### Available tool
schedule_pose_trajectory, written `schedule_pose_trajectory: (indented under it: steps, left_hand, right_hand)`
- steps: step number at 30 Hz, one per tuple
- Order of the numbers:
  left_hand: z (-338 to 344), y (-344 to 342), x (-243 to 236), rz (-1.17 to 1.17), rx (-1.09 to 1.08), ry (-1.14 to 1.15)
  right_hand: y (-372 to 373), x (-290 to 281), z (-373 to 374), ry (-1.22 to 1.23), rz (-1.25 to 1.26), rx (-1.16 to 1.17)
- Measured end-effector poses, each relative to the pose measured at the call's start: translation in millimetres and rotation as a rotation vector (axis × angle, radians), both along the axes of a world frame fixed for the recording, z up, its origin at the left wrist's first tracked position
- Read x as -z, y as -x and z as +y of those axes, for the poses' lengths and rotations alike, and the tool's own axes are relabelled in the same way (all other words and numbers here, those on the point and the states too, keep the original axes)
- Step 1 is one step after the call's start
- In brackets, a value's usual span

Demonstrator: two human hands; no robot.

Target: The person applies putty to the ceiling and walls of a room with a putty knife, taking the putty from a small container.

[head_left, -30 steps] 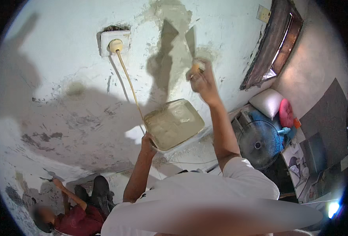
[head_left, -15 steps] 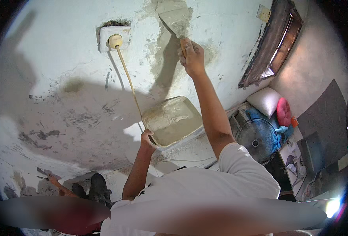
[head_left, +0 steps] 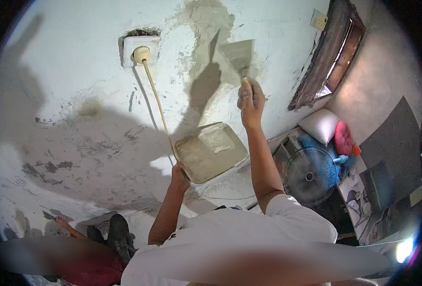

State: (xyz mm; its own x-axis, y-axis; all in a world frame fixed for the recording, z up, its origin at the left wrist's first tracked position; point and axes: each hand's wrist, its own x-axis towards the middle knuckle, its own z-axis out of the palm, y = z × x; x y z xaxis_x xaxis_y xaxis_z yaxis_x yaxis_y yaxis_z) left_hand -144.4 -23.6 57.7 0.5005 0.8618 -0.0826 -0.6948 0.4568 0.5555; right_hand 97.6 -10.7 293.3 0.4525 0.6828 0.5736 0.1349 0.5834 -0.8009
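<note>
My right hand (head_left: 252,101) grips the handle of a wide putty knife (head_left: 240,55), its blade pointing up and slightly blurred. Behind the blade is the white wall (head_left: 172,95), which bears a damp grey-beige filler patch (head_left: 210,24). The blade appears apart from the wall, its shadow falling to the left. My left hand (head_left: 180,175) is closed on the lower left edge of a shallow rectangular tray (head_left: 192,180). Beige filler paste (head_left: 220,140) is smeared over the tray's inside. Most of my left fingers are hidden under the tray.
A socket (head_left: 130,50) with a round plug (head_left: 141,54) and hanging cord (head_left: 156,97) is left of the patch. To the right are a fan (head_left: 311,176), a pillow (head_left: 319,125), a red cushion (head_left: 343,137) and a window frame (head_left: 323,66). A co-worker's hand (head_left: 64,224) works at lower left.
My right hand has drawn the putty knife off the patch, down and to the right. The tray has shifted slightly down and right with my left hand.
</note>
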Motion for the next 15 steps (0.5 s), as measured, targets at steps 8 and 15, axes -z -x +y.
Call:
schedule_pose_trajectory:
  steps: [8, 15]
  left_hand:
    - [-5.2, -5.0, -22.4, -0.096, -0.001, 0.071]
    - [-6.9, 3.4, -4.7, -0.032, -0.004, 0.066]
  right_hand:
    - [58.8, -50.2, 26.9, -0.178, -0.803, 0.644]
    - [76.7, -61.4, 51.3, 0.251, -1.043, 0.527]
